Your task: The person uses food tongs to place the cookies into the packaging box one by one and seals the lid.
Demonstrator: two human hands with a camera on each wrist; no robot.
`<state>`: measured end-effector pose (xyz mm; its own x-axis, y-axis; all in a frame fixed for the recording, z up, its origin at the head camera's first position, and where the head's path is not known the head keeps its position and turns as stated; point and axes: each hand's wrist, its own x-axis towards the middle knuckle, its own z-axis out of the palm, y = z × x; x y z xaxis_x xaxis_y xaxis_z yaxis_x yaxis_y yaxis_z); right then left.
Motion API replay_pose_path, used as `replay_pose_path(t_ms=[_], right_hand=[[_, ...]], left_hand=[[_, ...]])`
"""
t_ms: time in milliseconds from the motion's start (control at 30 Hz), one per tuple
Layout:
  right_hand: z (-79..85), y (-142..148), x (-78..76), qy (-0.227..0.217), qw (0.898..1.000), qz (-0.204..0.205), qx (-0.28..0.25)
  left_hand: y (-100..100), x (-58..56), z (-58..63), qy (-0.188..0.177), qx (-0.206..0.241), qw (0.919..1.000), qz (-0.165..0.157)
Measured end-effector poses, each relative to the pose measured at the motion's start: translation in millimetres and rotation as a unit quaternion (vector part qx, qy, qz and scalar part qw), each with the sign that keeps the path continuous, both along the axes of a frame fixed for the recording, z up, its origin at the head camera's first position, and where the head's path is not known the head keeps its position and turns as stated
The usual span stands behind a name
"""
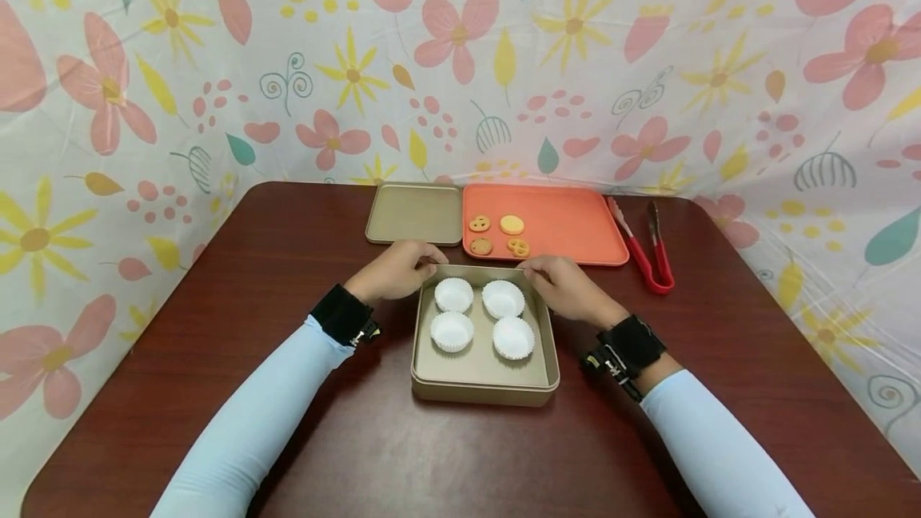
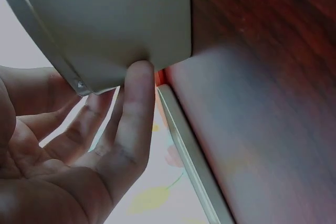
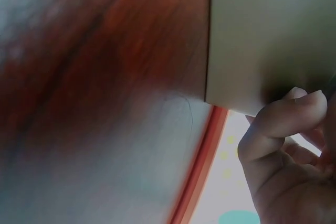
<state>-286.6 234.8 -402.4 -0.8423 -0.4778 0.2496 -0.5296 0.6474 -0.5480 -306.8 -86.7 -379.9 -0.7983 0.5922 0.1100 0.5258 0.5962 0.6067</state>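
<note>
A square gold-coloured tin (image 1: 485, 394) stands on the table in the head view, with several white fluted paper cups (image 1: 452, 332) inside it. At its far left corner my left hand (image 1: 398, 269) grips the tin; in the left wrist view one finger (image 2: 137, 108) presses on the outer wall and other fingers reach round to the far side. My right hand (image 1: 564, 286) holds the far right corner, its fingers bent against the side wall in the right wrist view. Some fingertips of both hands are hidden behind the tin.
Beyond the tin lie a flat gold lid or tray (image 1: 415, 214) and an orange tray (image 1: 557, 218) carrying several small cookies, among them a round yellow one (image 1: 512, 225) and a pretzel (image 1: 518, 248). Red-handled tongs (image 1: 656, 274) lie right of it. A patterned cloth (image 1: 460, 102) hangs behind the table.
</note>
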Motion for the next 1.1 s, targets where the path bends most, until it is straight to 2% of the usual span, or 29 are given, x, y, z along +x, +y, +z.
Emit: replay_pose_path(t_ms=[233,300,367,433,533,600,767,867,1100], right_hand=[[0.1,0.0,1.9,0.001,1.0,0.001,0.003],[0.8,-0.5,2.6,0.0,1.0,0.0,0.009],[1.9,-1.0,3.3,-0.001,1.0,0.001,0.012],[2.6,-1.3,3.2,0.002,1.0,0.004,0.013],[3.1,-1.3,2.7,0.011,1.0,0.006,0.012],[3.4,-0.9,2.7,0.019,1.0,0.001,0.006],[8.6,6.9,5.2,0.047,0.998,-0.036,-0.013],[15.2,12.5,5.5,0.073,0.995,-0.068,-0.006],[32.1,27.9,1.0,0.15,0.978,-0.142,0.043]], left_hand=[[-3.5,6.7,1.1,-0.02,0.016,0.9996,-0.014],[-5.4,12.1,0.7,-0.037,0.024,0.999,-0.007],[-7.2,18.0,-1.2,-0.078,0.041,0.9961,0.009],[-9.0,24.6,-2.8,-0.128,0.064,0.9893,0.03],[-10.3,33.7,-3.8,-0.199,0.11,0.9721,0.059],[-10.9,39.1,-3.5,-0.221,0.128,0.9642,0.071],[-8.2,45.4,-6.0,-0.243,0.152,0.9552,0.073],[-7.6,46.2,-8.6,-0.251,0.168,0.9509,0.069],[-9.6,45.9,-13.0,-0.245,0.177,0.9508,0.068]])
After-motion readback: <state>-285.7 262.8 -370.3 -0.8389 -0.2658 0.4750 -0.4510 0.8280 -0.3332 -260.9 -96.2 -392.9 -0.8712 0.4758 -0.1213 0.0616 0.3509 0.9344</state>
